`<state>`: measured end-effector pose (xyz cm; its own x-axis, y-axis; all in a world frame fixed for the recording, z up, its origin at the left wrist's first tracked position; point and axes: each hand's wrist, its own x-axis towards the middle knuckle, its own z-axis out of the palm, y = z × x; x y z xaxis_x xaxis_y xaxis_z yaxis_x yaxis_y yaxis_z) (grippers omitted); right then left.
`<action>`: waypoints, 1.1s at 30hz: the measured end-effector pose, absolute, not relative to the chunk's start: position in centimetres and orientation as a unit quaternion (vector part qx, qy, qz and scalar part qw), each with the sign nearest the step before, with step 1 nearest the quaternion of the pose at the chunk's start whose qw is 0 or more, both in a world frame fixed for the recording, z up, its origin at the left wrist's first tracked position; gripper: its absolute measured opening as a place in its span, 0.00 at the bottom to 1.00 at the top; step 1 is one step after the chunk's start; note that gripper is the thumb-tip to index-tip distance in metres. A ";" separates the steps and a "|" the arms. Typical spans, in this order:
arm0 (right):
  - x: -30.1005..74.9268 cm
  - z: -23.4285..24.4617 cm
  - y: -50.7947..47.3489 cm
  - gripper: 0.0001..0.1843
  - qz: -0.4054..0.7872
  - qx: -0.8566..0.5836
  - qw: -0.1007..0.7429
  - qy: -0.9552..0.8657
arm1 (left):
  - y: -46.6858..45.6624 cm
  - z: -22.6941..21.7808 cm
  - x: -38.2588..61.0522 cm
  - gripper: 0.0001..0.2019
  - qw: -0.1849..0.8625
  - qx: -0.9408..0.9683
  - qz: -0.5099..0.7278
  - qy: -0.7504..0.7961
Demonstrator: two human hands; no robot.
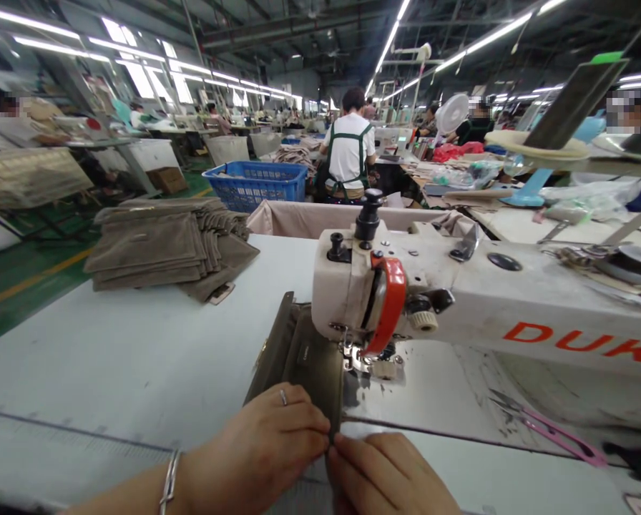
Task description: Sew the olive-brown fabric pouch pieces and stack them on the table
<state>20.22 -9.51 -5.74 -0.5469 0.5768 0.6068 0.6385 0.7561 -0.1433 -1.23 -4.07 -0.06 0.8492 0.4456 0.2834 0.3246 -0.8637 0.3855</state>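
Nearest, toward seven o'clock, the left hand [261,443], with a ring [283,398] on one finger and a bracelet [170,483] at the wrist, pinches the near right edge of a brown fabric piece [320,368]; toward five o'clock the right hand [390,476] grasps that same edge, its fingertips just beside the left's. From the left, a stack of brown pieces [149,247] lies at nine o'clock on the pale table [138,372], and a blue crate [256,184] stands beyond it at eleven. The held piece lies at six o'clock, a small label [305,352] on its face, its right side reaching the presser foot [355,357]; whether it passes under, I cannot tell. At twelve a co-worker [350,146] in green straps faces away. The white sewing machine [476,286] fills three o'clock, and pink-handled snips [567,438] lie at four, blades pointing left.
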 end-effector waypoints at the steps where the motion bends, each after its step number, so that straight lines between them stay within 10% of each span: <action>1: 20.2 -5.6 -9.2 0.13 -0.040 -0.349 0.327 -0.877 | -3.8 -0.2 -1.2 0.09 0.164 0.947 0.190 0.202; 33: 20.2 -2.8 -4.5 0.16 0.068 -0.420 0.274 -0.863 | 5.2 -1.8 0.0 0.08 0.094 0.933 0.211 0.277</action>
